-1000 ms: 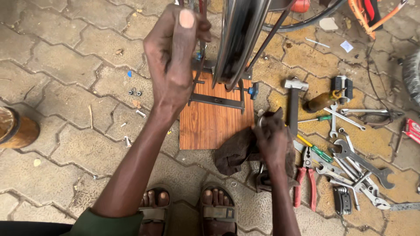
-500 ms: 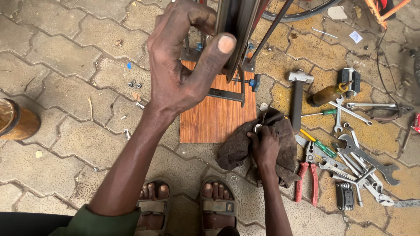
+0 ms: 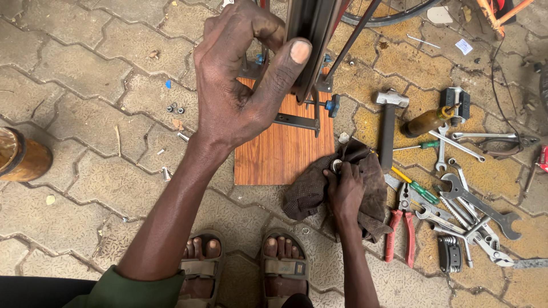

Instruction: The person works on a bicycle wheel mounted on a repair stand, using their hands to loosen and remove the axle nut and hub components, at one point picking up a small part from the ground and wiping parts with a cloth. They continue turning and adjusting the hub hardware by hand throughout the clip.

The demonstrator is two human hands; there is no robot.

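Fingers of the left hand (image 3: 240, 85) have closed tighter around the wheel rim (image 3: 308, 34) at upper centre since a second ago, steadying it, while the right hand (image 3: 345, 191), lower centre, has clutched the brown rag (image 3: 311, 194) throughout.

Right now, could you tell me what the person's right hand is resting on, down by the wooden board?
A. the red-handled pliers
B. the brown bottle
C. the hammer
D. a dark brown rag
D: the right hand lies on the dark brown rag on the paving beside the wooden board, while the hammer, the red-handled pliers and the brown bottle lie untouched further right.
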